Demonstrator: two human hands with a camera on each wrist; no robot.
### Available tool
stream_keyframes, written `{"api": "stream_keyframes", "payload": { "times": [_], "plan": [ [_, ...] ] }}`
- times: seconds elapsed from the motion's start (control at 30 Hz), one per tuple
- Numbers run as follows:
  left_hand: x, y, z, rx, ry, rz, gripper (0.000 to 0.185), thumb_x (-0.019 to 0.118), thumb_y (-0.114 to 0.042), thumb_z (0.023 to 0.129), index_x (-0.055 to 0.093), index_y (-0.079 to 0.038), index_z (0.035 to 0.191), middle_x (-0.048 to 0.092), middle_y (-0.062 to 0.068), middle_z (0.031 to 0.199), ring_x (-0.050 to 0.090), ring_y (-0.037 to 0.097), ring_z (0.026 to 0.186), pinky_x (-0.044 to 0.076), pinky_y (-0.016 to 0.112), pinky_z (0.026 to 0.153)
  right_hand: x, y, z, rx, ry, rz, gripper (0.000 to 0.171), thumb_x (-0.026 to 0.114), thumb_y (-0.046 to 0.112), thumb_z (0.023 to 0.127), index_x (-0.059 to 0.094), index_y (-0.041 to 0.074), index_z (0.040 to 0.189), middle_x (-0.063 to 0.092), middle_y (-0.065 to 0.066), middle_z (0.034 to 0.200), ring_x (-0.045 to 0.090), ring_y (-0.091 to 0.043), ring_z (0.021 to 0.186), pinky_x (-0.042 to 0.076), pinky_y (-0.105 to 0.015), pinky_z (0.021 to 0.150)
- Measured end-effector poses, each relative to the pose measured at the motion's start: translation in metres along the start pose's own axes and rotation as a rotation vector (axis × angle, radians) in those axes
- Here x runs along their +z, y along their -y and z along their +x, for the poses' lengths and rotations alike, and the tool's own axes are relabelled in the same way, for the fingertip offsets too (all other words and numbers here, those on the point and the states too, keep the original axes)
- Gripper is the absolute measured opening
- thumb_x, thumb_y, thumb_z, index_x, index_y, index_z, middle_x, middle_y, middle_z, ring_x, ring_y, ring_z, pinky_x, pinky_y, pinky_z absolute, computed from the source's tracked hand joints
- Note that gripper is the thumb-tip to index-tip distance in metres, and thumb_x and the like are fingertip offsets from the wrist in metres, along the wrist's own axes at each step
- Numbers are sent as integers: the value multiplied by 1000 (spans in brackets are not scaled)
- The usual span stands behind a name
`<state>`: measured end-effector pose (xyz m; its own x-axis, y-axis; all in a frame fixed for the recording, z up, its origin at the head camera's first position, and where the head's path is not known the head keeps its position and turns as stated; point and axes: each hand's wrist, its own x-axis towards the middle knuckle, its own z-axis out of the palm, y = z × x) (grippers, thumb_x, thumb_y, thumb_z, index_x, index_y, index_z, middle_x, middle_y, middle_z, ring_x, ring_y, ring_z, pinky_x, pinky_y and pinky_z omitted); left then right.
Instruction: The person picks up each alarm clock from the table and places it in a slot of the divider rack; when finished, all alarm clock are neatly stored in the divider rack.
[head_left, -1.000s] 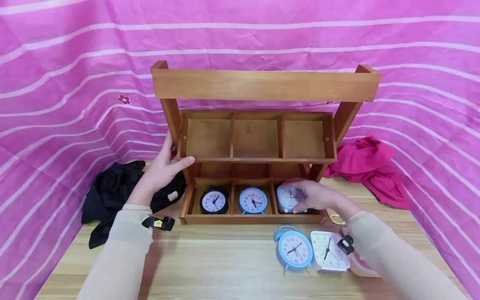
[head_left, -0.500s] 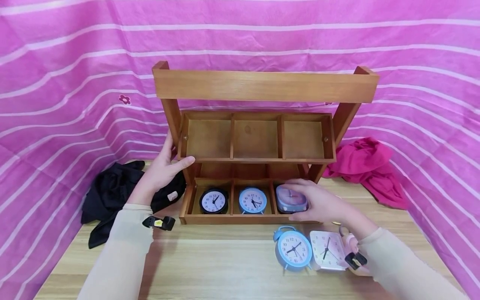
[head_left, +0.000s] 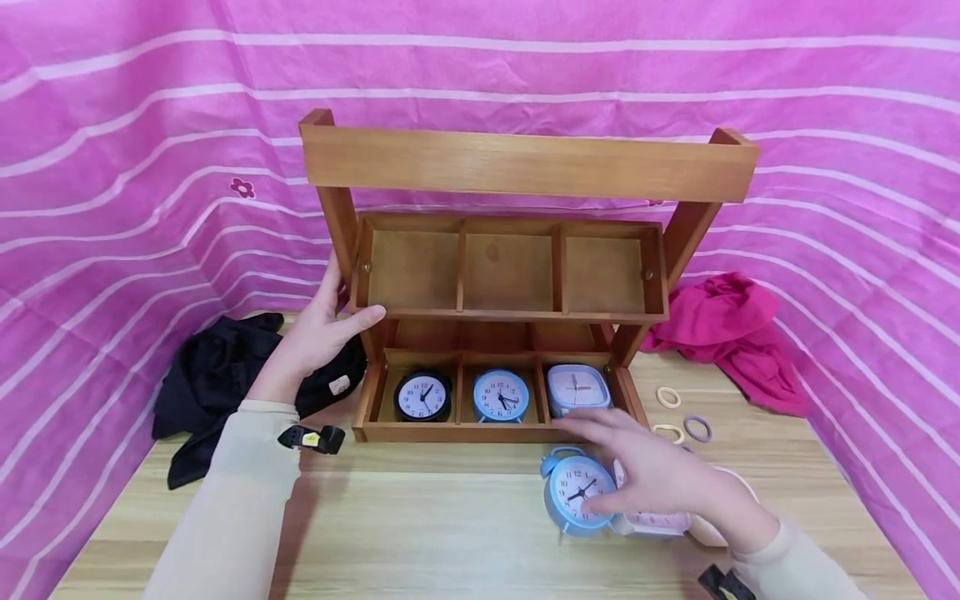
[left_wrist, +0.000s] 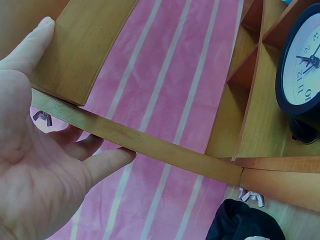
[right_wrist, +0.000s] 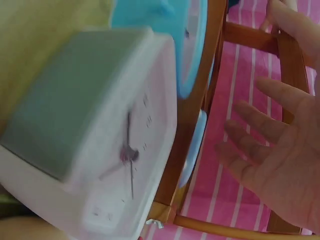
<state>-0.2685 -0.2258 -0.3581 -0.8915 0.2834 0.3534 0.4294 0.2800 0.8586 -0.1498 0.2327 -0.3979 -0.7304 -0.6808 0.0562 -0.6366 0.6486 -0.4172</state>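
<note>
In the head view I have the left hand [head_left: 315, 333] gripping the rack [head_left: 525, 162] at its side, thumb over the shelf [head_left: 510, 315], fingers behind the post [head_left: 339, 229]. The right hand [head_left: 652, 467] hangs with fingers spread over the blue clock [head_left: 570, 487] and white clock [head_left: 656, 523], which sit on the table [head_left: 450, 533] in front of the rack; whether its thumb touches the blue one, I can't tell. A hasty sweep could topple that clock, as its legs look thin. The square clock [head_left: 577, 385] sits in the lower right compartment. From the left wrist I see fingertips on the post; I judge a loosened hold could let a bump shift the rack. From the right wrist the fingers are apart, pinching nothing, and the white clock looks boxy, its face slightly blurred
</note>
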Motion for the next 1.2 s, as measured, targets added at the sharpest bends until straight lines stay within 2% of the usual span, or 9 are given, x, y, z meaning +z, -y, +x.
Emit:
{"api": "stream_keyframes", "payload": {
  "times": [0.17, 0.37, 0.57, 0.83, 1.0, 1.1, 1.2],
  "plan": [
    [1, 0, 1, 1, 1, 14, 108, 73, -11, 98, -5, -49, 164, 10, -1, 174, 23, 38, 156, 34, 66, 115, 11, 8, -6, 7, 77, -96, 95, 91, 53, 73, 51, 25, 155, 51, -5, 153, 49, -36, 140, 50, -61, 103],
    [1, -1, 0, 5, -1, 6, 108, 72, -10, 98, -4, -50, 164, 11, -2, 174, 26, 38, 155, 37, 64, 113, 18, 10, -4, 30, 110, -170, 91, 96, 47, 66, 59, 29, 147, 60, 4, 139, 61, -24, 123, 57, -46, 87],
    [1, -1, 0, -6, 0, 5, 108, 72, -11, 98, -4, -51, 164, 11, -1, 174, 26, 39, 155, 38, 63, 113, 22, 7, -3, 37, 100, -167, 87, 97, 45, 64, 64, 30, 142, 63, 6, 133, 64, -18, 113, 57, -39, 83],
    [3, 0, 0, 1, -7, 24, 107, 73, -13, 98, -4, -48, 165, 10, -4, 174, 17, 31, 158, 19, 62, 125, 24, 6, -5, 29, 78, -143, 84, 97, 45, 64, 65, 30, 140, 62, 8, 130, 62, -11, 108, 56, -33, 82],
    [3, -2, 1, 13, -3, 11, 107, 73, -12, 99, -3, -46, 166, 10, -4, 174, 17, 33, 158, 19, 62, 125, 9, 13, 1, 5, 60, -117, 82, 96, 39, 66, 65, 26, 141, 61, 6, 133, 61, -14, 114, 58, -39, 91],
    [2, -3, 1, 12, -6, 12, 106, 72, -11, 99, -2, -46, 166, 11, -2, 174, 18, 33, 158, 20, 61, 125, -7, 20, 9, -33, 45, -89, 81, 96, 38, 68, 64, 26, 141, 60, 8, 133, 59, -11, 114, 58, -38, 93],
    [1, -2, -1, -13, -8, 23, 106, 72, -13, 99, -3, -49, 165, 13, 0, 174, 24, 38, 155, 31, 60, 119, -24, 28, 19, -93, 20, -72, 81, 96, 39, 68, 64, 25, 142, 60, 9, 131, 58, -8, 112, 58, -36, 91]
  ]
}}
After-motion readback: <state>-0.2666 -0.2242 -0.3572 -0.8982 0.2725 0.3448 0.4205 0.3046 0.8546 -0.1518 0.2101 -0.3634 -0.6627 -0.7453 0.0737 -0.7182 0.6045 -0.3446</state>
